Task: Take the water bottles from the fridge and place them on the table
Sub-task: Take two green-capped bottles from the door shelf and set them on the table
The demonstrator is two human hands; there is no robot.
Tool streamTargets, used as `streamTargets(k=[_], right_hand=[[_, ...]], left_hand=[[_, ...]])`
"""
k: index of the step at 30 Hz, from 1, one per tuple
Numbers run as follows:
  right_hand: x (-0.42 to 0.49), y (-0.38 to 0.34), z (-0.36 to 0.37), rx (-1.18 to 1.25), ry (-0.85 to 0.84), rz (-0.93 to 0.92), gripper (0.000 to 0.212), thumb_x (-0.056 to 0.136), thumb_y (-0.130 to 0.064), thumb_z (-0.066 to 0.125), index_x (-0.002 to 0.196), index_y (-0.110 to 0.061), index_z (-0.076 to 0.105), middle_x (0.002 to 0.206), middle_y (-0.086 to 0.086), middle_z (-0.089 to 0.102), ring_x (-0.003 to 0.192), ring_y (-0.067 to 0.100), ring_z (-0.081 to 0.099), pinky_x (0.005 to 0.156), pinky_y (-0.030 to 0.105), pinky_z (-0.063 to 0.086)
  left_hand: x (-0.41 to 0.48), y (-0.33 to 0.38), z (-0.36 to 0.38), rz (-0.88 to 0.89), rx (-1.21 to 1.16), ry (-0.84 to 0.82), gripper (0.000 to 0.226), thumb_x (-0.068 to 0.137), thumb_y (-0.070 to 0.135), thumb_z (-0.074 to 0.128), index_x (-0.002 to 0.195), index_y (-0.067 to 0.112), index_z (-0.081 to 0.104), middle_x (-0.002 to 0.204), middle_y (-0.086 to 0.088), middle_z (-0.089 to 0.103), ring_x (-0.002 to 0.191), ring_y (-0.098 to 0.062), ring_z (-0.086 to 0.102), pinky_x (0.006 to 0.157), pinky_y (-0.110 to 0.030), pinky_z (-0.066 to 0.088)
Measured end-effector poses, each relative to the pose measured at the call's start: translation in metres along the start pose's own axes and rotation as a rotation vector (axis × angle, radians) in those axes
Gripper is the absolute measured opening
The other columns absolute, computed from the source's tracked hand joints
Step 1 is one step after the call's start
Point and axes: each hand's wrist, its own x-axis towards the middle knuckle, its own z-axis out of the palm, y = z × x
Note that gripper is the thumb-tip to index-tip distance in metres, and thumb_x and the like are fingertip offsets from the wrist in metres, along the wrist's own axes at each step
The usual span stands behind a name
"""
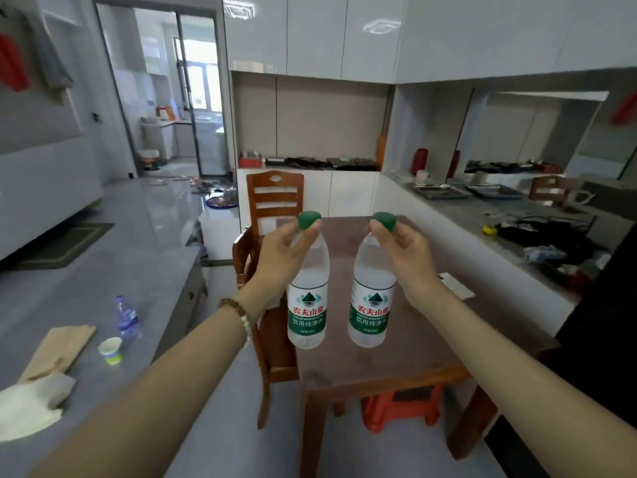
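**Two bottles held over the table**

Below our grips stood a brown square wooden table (396, 353), with a wooden slat-backed chair (274, 198) beyond it and an orange plastic stool (400, 410) beneath. Glossy white cabinets and grey counters ringed the room. Both forearms reached forward. Our left hand (279, 251) was pinched closed at the neck of one clear, green-capped water bottle (307, 305); our right hand (408, 251) likewise gripped a second such bottle (372, 307). Both bottles hung upright, side by side, apart.
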Motion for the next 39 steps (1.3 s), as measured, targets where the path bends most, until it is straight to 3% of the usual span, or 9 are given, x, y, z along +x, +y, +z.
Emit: streamTargets(k=[3,9,12,16,18,21,29,34,39], right_hand=[[0.035,0.049,0.008,-0.040,-0.010,0.057,0.025,0.087,-0.023,0.062,0.105,-0.007,0.066,0.091,-0.009,0.067,0.075,-0.011,0.061,0.072,0.007,0.045],[0.111,0.136,0.020,-0.043,-0.027,0.210,0.020,0.086,-0.020,0.062,0.106,-0.016,0.065,0.098,-0.006,0.067,0.086,0.000,0.060,0.075,0.008,0.047],[0.140,0.170,0.021,-0.053,-0.068,0.249,0.022,0.086,-0.018,0.062,0.107,-0.014,0.065,0.094,-0.008,0.066,0.077,-0.007,0.061,0.072,0.008,0.046],[0.171,0.212,0.019,-0.045,-0.153,0.320,0.020,0.086,-0.017,0.062,0.106,-0.015,0.064,0.092,-0.004,0.065,0.078,-0.002,0.060,0.075,0.011,0.047],[0.183,0.233,0.017,-0.063,-0.199,0.367,0.020,0.086,-0.020,0.063,0.105,-0.014,0.065,0.095,0.002,0.067,0.087,0.009,0.059,0.082,0.021,0.046],[0.195,0.260,0.015,-0.103,-0.266,0.434,0.021,0.085,-0.023,0.064,0.102,-0.011,0.065,0.092,0.010,0.065,0.087,0.015,0.057,0.083,0.031,0.044],[0.213,0.311,0.011,-0.050,-0.382,0.478,0.009,0.087,-0.016,0.062,0.090,-0.024,0.063,0.086,-0.006,0.064,0.072,-0.008,0.059,0.071,0.009,0.047],[0.217,0.323,0.009,-0.017,-0.422,0.490,0.021,0.088,-0.018,0.062,0.109,-0.017,0.063,0.098,-0.008,0.065,0.091,0.002,0.059,0.082,0.016,0.046],[0.221,0.325,0.010,-0.004,-0.393,0.496,0.017,0.087,-0.016,0.063,0.103,-0.013,0.066,0.101,0.015,0.068,0.088,0.007,0.058,0.081,0.019,0.046]], left_hand=[[0.044,-0.042,0.010,-0.049,-0.013,-0.049,0.033,0.088,0.038,0.055,0.114,0.019,0.063,0.098,0.013,0.062,0.092,0.000,0.055,0.078,-0.013,0.042],[0.124,-0.118,0.028,-0.157,0.000,-0.214,0.034,0.090,0.027,0.056,0.120,0.013,0.060,0.107,0.006,0.061,0.091,0.003,0.055,0.074,-0.003,0.042],[0.150,-0.154,0.037,-0.223,0.034,-0.255,0.034,0.091,0.030,0.055,0.119,0.012,0.060,0.110,0.003,0.064,0.100,-0.006,0.059,0.079,-0.016,0.043],[0.169,-0.199,0.050,-0.332,0.005,-0.256,0.033,0.090,0.030,0.056,0.119,0.015,0.061,0.106,0.006,0.063,0.093,0.003,0.056,0.079,-0.012,0.041],[0.175,-0.216,0.059,-0.361,-0.004,-0.251,0.034,0.089,0.029,0.058,0.120,0.014,0.061,0.110,0.005,0.064,0.096,0.001,0.057,0.078,-0.009,0.043],[0.183,-0.239,0.071,-0.411,-0.031,-0.245,0.028,0.089,0.027,0.058,0.114,0.017,0.063,0.102,0.012,0.064,0.084,0.016,0.058,0.068,0.000,0.043],[0.193,-0.281,0.088,-0.451,0.013,-0.317,0.034,0.090,0.034,0.055,0.122,0.023,0.059,0.120,0.014,0.061,0.107,0.014,0.051,0.084,-0.007,0.042],[0.196,-0.285,0.090,-0.450,0.021,-0.351,0.027,0.092,0.027,0.052,0.118,0.025,0.058,0.112,0.022,0.059,0.097,0.023,0.052,0.077,0.001,0.040],[0.200,-0.289,0.089,-0.439,0.042,-0.353,0.028,0.092,0.026,0.054,0.118,0.022,0.060,0.112,0.019,0.062,0.099,0.018,0.054,0.077,-0.001,0.042]])
